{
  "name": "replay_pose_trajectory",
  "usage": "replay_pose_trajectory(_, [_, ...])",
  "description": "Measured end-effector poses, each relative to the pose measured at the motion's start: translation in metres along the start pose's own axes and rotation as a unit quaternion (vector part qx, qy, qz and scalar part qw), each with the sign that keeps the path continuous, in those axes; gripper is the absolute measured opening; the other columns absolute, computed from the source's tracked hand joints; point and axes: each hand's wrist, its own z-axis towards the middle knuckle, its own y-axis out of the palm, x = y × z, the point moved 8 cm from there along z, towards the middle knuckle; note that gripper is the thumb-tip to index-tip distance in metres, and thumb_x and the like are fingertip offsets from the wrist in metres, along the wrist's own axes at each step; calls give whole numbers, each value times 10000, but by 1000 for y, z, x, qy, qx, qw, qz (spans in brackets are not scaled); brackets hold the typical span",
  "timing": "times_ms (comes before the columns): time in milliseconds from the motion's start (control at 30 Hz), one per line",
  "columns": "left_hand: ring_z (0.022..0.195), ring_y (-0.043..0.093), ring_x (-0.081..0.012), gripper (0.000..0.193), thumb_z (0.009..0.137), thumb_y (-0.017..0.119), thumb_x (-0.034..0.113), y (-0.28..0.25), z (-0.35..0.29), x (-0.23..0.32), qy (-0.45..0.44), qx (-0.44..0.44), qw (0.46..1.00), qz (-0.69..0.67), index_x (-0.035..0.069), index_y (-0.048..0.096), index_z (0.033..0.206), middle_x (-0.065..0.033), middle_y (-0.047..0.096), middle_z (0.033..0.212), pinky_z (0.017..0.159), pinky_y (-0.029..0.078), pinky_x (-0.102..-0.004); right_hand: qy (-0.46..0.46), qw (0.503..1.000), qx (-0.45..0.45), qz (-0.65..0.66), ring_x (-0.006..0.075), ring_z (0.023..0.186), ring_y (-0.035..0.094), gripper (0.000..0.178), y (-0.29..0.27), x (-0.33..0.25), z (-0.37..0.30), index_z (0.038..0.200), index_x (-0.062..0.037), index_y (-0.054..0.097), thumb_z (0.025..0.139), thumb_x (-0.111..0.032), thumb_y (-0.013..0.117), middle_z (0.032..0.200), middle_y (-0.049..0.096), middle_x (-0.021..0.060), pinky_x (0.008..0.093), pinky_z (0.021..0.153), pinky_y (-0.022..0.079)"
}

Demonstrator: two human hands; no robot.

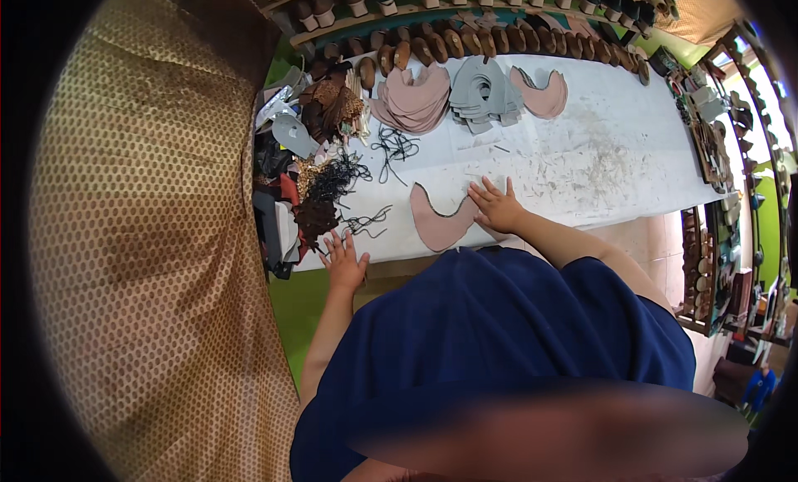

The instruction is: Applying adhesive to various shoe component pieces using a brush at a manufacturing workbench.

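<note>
A curved pink leather-like piece (432, 220), cut in a U shape with a dark inner edge, lies flat near the table's front edge. My right hand (497, 208) rests on its right arm, fingers spread and partly covering it. At the front left corner of the table, my left hand (345, 262) is open with the fingers apart and nothing in it. Just beyond those fingers are thin black cords (367, 222) and a dark brown bundle (317, 218).
Stacks of pink pieces (413, 104) and grey pieces (486, 100) lie at the back, beside a smaller pink pile (544, 95). Wooden shoe lasts (453, 41) line the far edge. Scraps and cords crowd the left end. A patterned curtain (158, 233) hangs at left.
</note>
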Motion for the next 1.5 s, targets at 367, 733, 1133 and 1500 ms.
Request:
replay_pose_trajectory(367, [1499, -139, -411, 969, 880, 566, 623, 7, 6, -8, 9, -138, 990, -13, 237, 40, 1596, -136, -115, 1652, 1137, -4, -677, 36, 998, -39, -37, 279, 1527, 100, 751, -2, -27, -1, 1562, -140, 238, 966, -561, 417, 1645, 186, 31, 725, 1122, 5])
replay_pose_trajectory(733, [1482, -192, -431, 1066, 846, 629, 606, 9, 12, -10, 44, -189, 980, -43, 259, -54, 1587, -136, -196, 1635, 1116, -5, -699, 4, 996, -44, -76, 271, 1530, 81, 760, 5, -78, -7, 1569, -145, 228, 967, -577, 394, 1639, 212, 10, 729, 1118, -10])
replay_pose_trajectory(1133, [1482, -205, -419, 1069, 847, 635, 596, 11, 11, -14, 68, -209, 974, -54, 271, -68, 1585, -121, -214, 1633, 1117, -16, -695, 11, 996, -61, -69, 269, 1528, 102, 707, 6, -107, 10, 1546, -146, 300, 976, -555, 382, 1621, 265, 6, 755, 1098, -1])
replay_pose_trajectory(1500, [1481, -209, -417, 1085, 840, 645, 589, 8, 11, -15, 61, -207, 975, -49, 261, -73, 1584, -110, -218, 1634, 1110, -30, -705, 50, 997, -48, -31, 257, 1527, 105, 672, -3, -108, 41, 1527, -169, 346, 982, -562, 371, 1614, 280, 0, 773, 1086, 57])
